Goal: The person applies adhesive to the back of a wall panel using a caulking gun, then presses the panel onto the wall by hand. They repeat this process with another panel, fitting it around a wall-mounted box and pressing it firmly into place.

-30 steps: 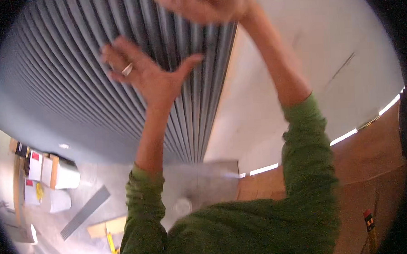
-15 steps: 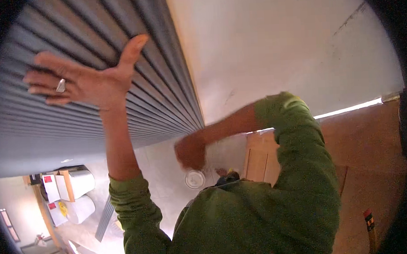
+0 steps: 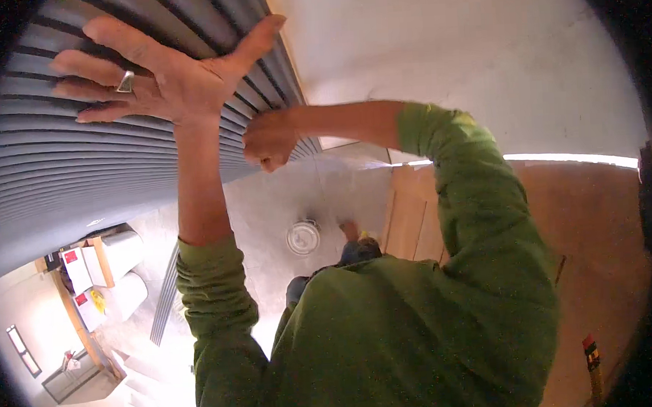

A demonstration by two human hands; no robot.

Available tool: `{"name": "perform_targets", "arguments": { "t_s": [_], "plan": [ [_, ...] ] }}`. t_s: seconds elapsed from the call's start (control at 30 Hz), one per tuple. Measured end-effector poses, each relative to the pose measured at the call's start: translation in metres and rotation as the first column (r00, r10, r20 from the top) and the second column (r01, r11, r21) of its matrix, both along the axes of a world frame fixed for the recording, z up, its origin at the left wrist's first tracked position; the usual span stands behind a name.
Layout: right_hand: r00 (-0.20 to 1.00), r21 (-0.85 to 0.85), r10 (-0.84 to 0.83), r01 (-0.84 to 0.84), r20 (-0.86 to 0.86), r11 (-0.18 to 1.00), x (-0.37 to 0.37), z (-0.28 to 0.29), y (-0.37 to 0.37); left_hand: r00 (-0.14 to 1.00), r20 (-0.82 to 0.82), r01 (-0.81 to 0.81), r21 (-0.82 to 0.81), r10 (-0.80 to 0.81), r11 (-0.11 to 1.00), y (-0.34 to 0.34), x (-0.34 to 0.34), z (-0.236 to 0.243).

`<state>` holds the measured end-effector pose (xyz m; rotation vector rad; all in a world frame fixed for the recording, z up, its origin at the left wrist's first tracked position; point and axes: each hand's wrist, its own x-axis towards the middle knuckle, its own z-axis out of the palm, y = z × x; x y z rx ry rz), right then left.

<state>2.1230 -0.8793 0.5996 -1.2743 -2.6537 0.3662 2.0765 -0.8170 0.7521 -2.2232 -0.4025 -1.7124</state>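
My left hand [image 3: 164, 83] lies flat against a grey ribbed panel [image 3: 63, 178], fingers spread, a ring on one finger. It holds nothing. My right hand [image 3: 268, 139] is curled into a fist at the panel's right edge, just right of my left wrist. Nothing shows inside the fist. Both arms wear green sleeves [image 3: 478, 197]. The panel stands against a pale plaster wall [image 3: 443, 53].
A round white container [image 3: 303, 237] sits on the grey floor below. Pale wooden boards [image 3: 414, 214] lean by the wall to the right. White rolls on a wooden rack [image 3: 118, 271] stand at the lower left, with a loose grey ribbed strip [image 3: 166, 290] beside them.
My right hand has come up from near my chest to the panel's edge beside my left wrist. My left hand stays pressed on the ribs.
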Motion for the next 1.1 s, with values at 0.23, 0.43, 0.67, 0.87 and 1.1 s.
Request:
{"name": "perform_targets", "arguments": {
  "t_s": [0.23, 0.43, 0.67, 0.87, 1.1],
  "plan": [
    [0.846, -0.054, 0.34, -0.395, -0.411, 0.917, -0.07, -0.182, -0.037, 0.997, -0.073, -0.015, 0.024, 0.017, 1.0, 0.005, -0.004, -0.004],
    [0.96, 0.004, 0.19, -0.195, 0.208, 0.981, 0.005, -0.239, 0.031, 0.989, -0.055, -0.142, -0.048, 0.139, 0.989, 0.005, -0.005, -0.007],
    [0.943, -0.353, -0.33, 0.295, -0.044, 0.888, -0.031, -0.139, -0.012, 0.991, -0.127, -0.061, -0.074, 0.051, 0.995, 0.003, -0.003, -0.003],
    [0.355, -0.625, -0.904, 0.657, -0.236, 0.421, -0.119, -0.293, -0.139, 0.995, -0.081, -0.057, 0.075, 0.063, 0.996, 0.012, -0.008, 0.004],
    [-0.295, -0.678, -0.93, 0.64, 0.22, -0.363, -0.103, -0.431, -0.377, 0.999, -0.044, -0.032, -0.059, 0.029, 0.998, -0.004, 0.012, 0.0]
  ]
}}
